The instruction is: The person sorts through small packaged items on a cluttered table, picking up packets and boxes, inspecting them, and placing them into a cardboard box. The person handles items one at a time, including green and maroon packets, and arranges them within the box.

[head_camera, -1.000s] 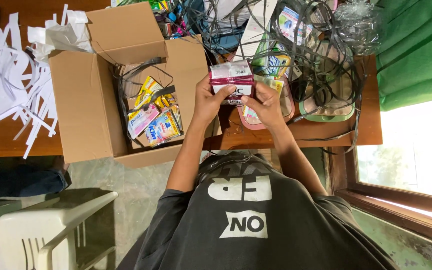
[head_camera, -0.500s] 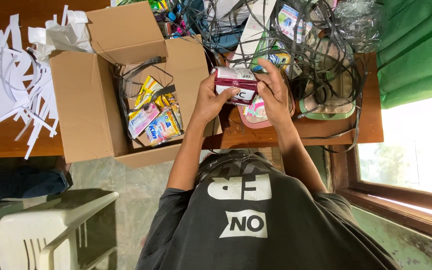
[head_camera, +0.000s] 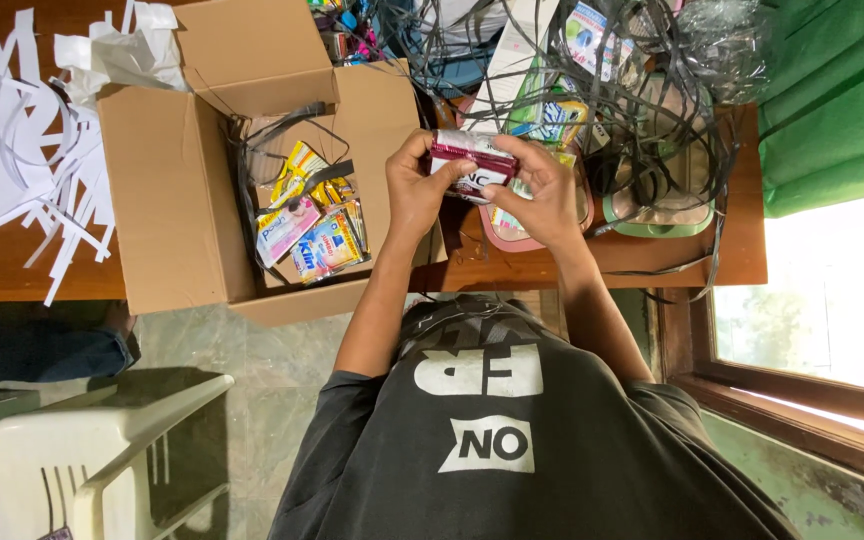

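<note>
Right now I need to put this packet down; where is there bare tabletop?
Bare wood shows on the table edge below the pink tray and green tray. Crowded: black strapping behind, sachets in the cardboard box, paper strips leftward.

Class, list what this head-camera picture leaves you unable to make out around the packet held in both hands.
- Underside of the maroon-and-white packet: head view, covered by the left hand and right hand.
- Pink tray: head view, mostly hidden behind the right hand.
- Bottom of the cardboard box: head view, buried under sachets and black strips.
- Goods under the strap tangle: head view, crossed out by it.
</note>
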